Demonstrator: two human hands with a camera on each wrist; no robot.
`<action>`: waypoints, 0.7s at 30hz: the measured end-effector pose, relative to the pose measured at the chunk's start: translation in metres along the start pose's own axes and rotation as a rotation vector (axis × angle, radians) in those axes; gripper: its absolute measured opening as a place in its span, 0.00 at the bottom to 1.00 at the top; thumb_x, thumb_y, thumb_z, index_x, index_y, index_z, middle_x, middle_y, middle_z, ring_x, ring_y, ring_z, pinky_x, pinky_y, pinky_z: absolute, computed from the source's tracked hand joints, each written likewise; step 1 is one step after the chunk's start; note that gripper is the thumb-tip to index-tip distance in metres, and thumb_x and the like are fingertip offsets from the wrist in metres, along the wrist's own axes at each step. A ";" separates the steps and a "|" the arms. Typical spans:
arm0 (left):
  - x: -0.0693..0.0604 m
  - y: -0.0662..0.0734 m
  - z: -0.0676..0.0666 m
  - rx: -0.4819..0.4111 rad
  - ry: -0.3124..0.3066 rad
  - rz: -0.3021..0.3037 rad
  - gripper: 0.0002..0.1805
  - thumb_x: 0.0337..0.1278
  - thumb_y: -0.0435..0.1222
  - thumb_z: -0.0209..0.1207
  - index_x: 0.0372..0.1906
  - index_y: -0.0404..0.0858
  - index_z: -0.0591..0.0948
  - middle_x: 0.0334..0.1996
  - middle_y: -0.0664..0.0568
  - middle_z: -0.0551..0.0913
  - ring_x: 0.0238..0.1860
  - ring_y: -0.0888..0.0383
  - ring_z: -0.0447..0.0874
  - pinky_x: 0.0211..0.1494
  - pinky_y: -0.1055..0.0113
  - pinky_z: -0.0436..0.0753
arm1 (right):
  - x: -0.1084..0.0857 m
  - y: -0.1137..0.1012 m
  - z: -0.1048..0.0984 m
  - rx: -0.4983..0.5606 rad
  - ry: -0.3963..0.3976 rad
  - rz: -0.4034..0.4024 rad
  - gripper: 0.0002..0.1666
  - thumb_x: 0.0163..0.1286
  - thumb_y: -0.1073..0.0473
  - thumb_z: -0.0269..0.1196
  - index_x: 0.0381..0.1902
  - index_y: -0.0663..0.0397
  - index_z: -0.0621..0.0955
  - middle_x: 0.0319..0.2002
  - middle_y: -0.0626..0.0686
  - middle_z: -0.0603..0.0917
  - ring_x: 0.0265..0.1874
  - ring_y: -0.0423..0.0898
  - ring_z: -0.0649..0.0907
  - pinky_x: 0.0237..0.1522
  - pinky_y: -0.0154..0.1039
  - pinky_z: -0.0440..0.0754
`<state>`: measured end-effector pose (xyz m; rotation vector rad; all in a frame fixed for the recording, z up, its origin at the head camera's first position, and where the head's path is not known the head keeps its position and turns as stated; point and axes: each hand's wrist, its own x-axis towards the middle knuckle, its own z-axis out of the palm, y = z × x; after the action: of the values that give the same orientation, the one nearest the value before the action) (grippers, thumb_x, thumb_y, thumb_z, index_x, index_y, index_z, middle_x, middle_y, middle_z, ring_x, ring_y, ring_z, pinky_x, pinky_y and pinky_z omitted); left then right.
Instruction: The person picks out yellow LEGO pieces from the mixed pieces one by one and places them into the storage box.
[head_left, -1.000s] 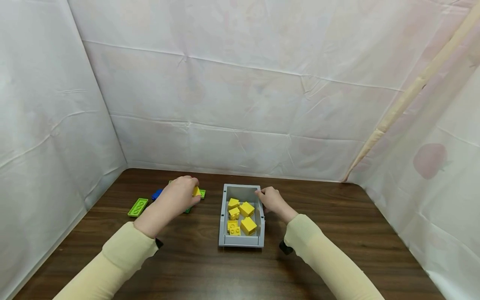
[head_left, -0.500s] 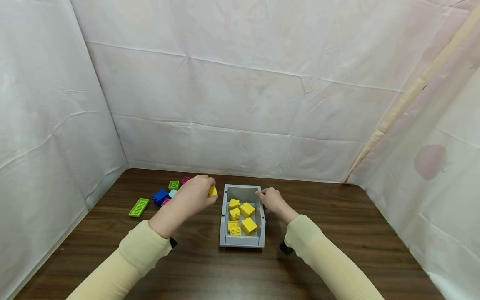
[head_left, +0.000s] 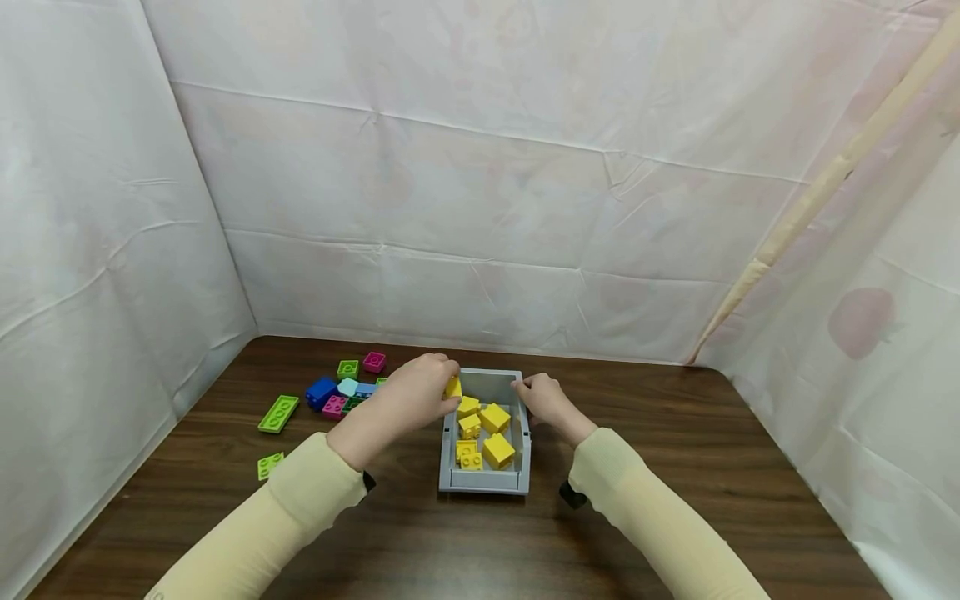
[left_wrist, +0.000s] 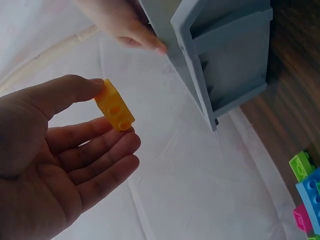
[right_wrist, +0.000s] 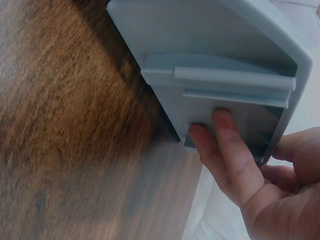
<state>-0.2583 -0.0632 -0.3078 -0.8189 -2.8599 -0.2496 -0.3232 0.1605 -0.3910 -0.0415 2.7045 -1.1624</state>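
In the head view a grey bin (head_left: 484, 481) stands mid-table with several yellow bricks (head_left: 498, 451) lying in it. My left hand (head_left: 414, 398) is at the bin's far left edge, pinching another yellow toy brick (left_wrist: 116, 106) between thumb and fingertips; its studs show in the left wrist view. The palm faces that camera and the other fingers are loosely bent. My right hand (head_left: 552, 406) grips the bin's right wall. In the right wrist view two fingers (right_wrist: 235, 155) press on the outside of the wall, and the thumb is at its rim.
Left of the bin lies a loose group of bricks: a blue brick (head_left: 321, 392), a pink brick (head_left: 374, 362), a green brick (head_left: 348, 369) and others. A long lime plate (head_left: 278, 414) and a smaller lime piece (head_left: 270, 465) lie nearer. White sheeting (head_left: 480, 308) borders the table.
My left hand has carried the yellow brick rightward from the loose group to the bin's left edge, uncovering pieces behind it. The right hand and the bin have stayed in place.
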 end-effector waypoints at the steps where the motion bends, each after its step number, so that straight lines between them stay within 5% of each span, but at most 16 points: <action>1: 0.001 0.001 0.001 -0.003 -0.006 0.006 0.17 0.52 0.43 0.66 0.43 0.37 0.81 0.35 0.51 0.81 0.36 0.58 0.77 0.41 0.67 0.81 | 0.000 0.000 0.000 0.003 -0.001 0.003 0.22 0.74 0.50 0.51 0.40 0.63 0.83 0.29 0.55 0.81 0.24 0.45 0.82 0.29 0.41 0.85; 21: 0.024 0.011 0.030 -0.040 -0.104 0.117 0.18 0.54 0.44 0.65 0.47 0.40 0.81 0.42 0.52 0.82 0.35 0.62 0.76 0.42 0.70 0.81 | 0.000 0.001 -0.001 0.011 0.001 -0.010 0.22 0.74 0.51 0.51 0.37 0.64 0.82 0.26 0.55 0.79 0.23 0.45 0.82 0.27 0.40 0.85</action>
<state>-0.2754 -0.0358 -0.3307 -1.0316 -2.8969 -0.2571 -0.3237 0.1612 -0.3911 -0.0535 2.7022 -1.1800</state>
